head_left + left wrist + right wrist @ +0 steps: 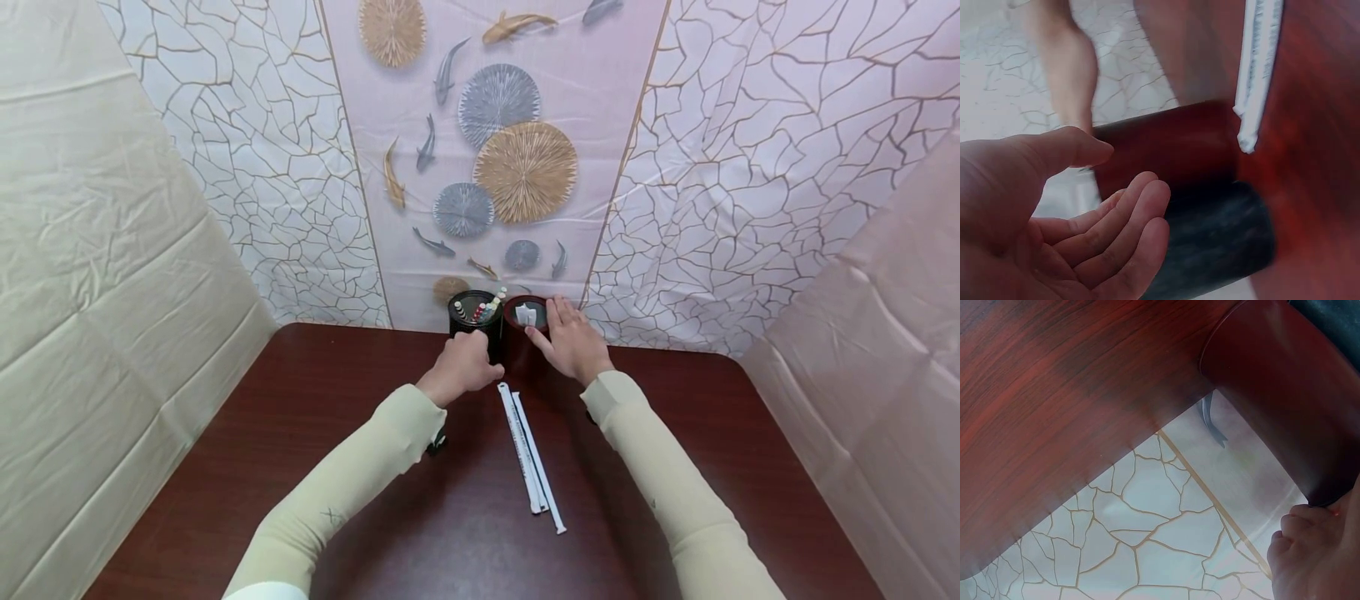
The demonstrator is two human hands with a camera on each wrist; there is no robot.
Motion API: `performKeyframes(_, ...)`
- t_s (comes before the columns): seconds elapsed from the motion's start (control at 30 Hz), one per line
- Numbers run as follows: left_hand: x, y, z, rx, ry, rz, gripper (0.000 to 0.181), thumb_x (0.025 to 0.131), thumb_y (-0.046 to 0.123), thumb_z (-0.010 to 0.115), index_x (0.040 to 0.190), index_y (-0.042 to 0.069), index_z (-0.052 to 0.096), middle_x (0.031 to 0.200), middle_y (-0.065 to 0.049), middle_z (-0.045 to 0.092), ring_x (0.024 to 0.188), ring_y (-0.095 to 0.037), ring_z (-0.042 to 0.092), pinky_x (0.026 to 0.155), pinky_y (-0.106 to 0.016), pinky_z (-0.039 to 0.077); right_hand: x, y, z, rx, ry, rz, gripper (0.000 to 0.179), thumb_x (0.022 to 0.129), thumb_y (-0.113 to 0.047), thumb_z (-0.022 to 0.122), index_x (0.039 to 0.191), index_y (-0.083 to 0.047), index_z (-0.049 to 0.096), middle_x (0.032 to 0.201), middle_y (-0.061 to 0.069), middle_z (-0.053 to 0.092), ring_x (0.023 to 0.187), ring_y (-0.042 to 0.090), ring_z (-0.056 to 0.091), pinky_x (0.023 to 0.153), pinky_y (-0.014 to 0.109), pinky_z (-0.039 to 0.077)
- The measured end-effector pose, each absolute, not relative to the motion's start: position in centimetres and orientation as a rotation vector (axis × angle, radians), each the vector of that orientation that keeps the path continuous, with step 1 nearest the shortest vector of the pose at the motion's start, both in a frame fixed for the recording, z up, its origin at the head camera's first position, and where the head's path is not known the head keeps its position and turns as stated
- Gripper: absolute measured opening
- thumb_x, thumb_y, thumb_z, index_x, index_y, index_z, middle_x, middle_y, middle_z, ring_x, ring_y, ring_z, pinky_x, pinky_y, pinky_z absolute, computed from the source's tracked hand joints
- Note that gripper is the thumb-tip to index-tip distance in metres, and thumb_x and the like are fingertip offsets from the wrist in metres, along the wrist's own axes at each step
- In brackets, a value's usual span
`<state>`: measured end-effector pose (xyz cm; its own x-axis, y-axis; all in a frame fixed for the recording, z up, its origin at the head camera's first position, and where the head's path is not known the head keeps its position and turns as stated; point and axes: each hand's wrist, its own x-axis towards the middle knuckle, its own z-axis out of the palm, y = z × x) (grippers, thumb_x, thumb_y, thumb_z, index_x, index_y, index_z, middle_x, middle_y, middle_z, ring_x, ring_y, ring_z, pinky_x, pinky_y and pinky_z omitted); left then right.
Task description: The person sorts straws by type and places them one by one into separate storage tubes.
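Note:
A black cylindrical holder [476, 327] stands at the back of the table, with several thin sticks with coloured ends in it. Beside it, on the right, is a dark red cylindrical holder [514, 340] with white pieces inside. My left hand [464, 364] is in front of the black holder, overlapping it in the head view. In the left wrist view its fingers [1150, 200] are loosely bent, with thumb apart and nothing held. My right hand [572, 340] grips the dark red holder near its rim, thumb at the near side and fingers at the right.
Long, slim, white paper-wrapped sticks [527, 454] with printing lie side by side on the dark red-brown table [360, 400], between my forearms. A patterned cloth backdrop [675, 250] hangs right behind the holders. Cream cloth panels [82, 333] flank the table.

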<state>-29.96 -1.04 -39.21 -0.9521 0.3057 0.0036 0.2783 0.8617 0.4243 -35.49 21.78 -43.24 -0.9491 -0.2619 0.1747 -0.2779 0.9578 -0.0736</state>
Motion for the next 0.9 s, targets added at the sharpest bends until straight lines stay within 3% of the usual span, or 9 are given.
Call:
performKeyframes(0.27,-30.0,-0.6,-43.0,0.397,2.878,0.749,0.029,0.097,0.03,0.076,0.086,0.008,0.061,0.075,-0.008,0.058,0.066,-0.022,0.058,0.06,-0.033,0.048,-35.4,21.8,-43.2,0.408,-2.955,0.144,0.09,0.111,-0.065,0.026,0.165,0.007,0.02,0.175,0.026,0.019,0.164,0.041,0.02,0.132,0.054,0.024)
performKeyframes(0.6,-30.7,0.1,-46.6,0.303,2.819,0.762,0.025,0.097,0.027,0.077,0.09,0.007,0.065,0.078,-0.01,0.062,0.07,-0.023,0.062,0.063,-0.033,0.05,-35.4,21.7,-43.2,0.403,-2.953,0.156,0.09,0.111,-0.064,0.027,0.165,0.007,0.02,0.174,0.026,0.019,0.163,0.041,0.02,0.132,0.055,0.024)
performKeyframes(0.9,-35.9,0.9,-53.3,0.306,2.776,0.708,0.027,0.092,0.035,0.077,0.081,0.012,0.066,0.072,-0.004,0.064,0.066,-0.022,0.063,0.061,-0.035,0.054,-35.6,21.8,-43.2,0.419,-2.966,0.139,0.091,0.11,-0.065,0.024,0.166,0.007,0.018,0.175,0.027,0.017,0.164,0.042,0.018,0.133,0.054,0.022)
